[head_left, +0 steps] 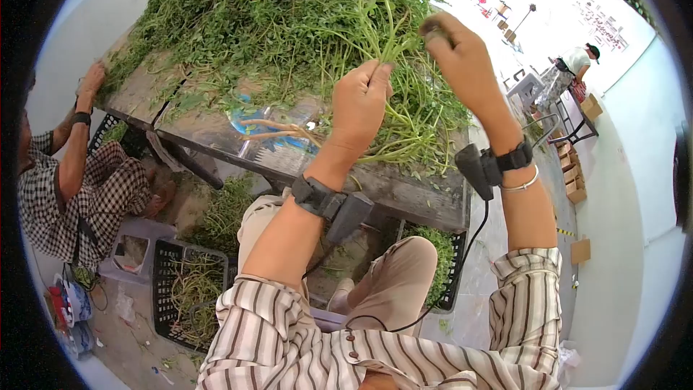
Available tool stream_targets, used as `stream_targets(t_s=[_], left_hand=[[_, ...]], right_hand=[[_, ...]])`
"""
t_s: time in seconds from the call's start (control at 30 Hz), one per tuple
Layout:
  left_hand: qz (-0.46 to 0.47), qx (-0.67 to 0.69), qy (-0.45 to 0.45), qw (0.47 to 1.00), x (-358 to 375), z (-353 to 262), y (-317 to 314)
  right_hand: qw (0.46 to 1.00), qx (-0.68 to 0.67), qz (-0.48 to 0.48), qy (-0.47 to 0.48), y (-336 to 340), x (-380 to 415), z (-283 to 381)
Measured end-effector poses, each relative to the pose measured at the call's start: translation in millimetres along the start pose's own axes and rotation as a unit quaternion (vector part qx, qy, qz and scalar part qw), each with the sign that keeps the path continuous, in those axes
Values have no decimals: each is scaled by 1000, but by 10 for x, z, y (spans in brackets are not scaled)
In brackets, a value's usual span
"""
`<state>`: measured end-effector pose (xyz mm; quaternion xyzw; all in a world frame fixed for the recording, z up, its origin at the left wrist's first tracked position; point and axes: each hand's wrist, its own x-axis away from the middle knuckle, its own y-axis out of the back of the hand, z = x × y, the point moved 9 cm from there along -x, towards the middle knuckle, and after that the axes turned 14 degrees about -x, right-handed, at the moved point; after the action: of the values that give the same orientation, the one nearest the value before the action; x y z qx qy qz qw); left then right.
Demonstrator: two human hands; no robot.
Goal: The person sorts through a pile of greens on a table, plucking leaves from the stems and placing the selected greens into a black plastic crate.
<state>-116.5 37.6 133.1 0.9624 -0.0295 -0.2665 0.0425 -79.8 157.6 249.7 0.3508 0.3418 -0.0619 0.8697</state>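
Note:
My left hand is closed around a small bunch of leafy green stems, which stick up past the thumb above the table. My right hand is raised to the right of that bunch, apart from it. Its fingers are curled together, with dark marks at the tips, and whatever they may hold is hidden. Behind both hands rises a large heap of leafy greens, with loose stems trailing over the table's near edge. A few pale brown, root-like stalks lie on the table left of my left hand.
The dark wooden table spans the front. Below stand a black crate of stems and another crate of greens. At left sits a co-worker in checks; another person bends over a far table. Cardboard boxes line the right wall.

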Motion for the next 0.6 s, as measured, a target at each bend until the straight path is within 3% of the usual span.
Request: stream_targets(t_s=[0.03, 0.1, 0.13, 0.47, 0.57, 0.6], left_hand=[[1, 1, 1, 1000, 8, 0, -11], [-6, 7, -4, 1000, 12, -11, 0], [-6, 6, -5, 1000, 13, -18, 3], [2, -57, -4, 998, 11, -59, 26], [-6, -60, -12, 998, 15, -50, -16], [-13, -57, -24, 998, 12, -82, -10]], right_hand=[[1000, 1, 0, -1, -39, 22, -29], [988, 90, 18, 123, -187, 107, 87], [985, 117, 28, 127, -224, 135, 71], [969, 213, 99, 74, -334, 182, -122], [989, 127, 25, 77, -239, 150, -248], [996, 84, -22, 26, -128, 123, -372]])
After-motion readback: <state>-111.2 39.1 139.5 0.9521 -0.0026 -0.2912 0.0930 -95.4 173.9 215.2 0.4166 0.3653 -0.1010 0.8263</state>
